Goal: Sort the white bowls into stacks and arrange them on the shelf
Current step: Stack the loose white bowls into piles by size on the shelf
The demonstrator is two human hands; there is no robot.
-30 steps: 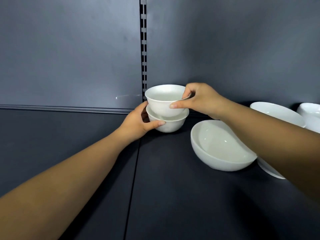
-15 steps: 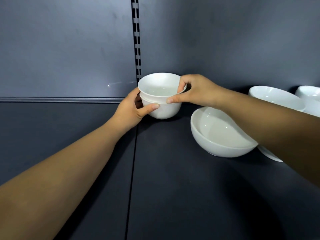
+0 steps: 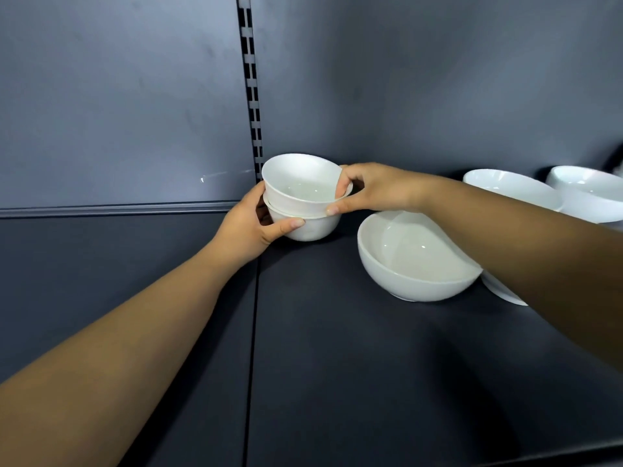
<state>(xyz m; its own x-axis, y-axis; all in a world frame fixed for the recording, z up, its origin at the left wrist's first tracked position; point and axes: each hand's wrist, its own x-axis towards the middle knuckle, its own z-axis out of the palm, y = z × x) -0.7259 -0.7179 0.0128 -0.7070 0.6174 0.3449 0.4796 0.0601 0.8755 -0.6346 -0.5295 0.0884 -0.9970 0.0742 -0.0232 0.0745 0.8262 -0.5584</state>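
Small stack: a top bowl [image 3: 303, 183] sat nested inside a lower bowl [image 3: 310, 227], at the back of the shelf [image 3: 371, 365], close to the slotted rail [image 3: 251, 79] in the back panel [image 3: 118, 96]. The top one seemed to lean a little rather than sit level.

Left hand [image 3: 249, 230]: wrapped round the lower bowl, thumb across its front and fingers hidden behind it, steadying it on the shelf.

Right hand [image 3: 374, 188]: pinched the top bowl's rim, with fingertips inside the rim and the thumb outside, near where the two bowls met.

Big bowl [image 3: 414, 261]: stood alone and upright, just right of the small stack and not touching it.

Other bowls: a half-hidden bowl [image 3: 502, 291] showed under the right forearm, a wide bowl [image 3: 505, 187] stood behind the arm, and a far bowl [image 3: 586, 193] sat at the right edge. From where I stood I could not tell whether any of these were stacked.

Done so far: by my reading, one stack of two small bowls was formed or very nearly seated.

Left to do: both hands had yet to let go, and the larger bowls on the right looked unsorted, so I judged the job at an early stage, with most of the stacking and arranging ahead.
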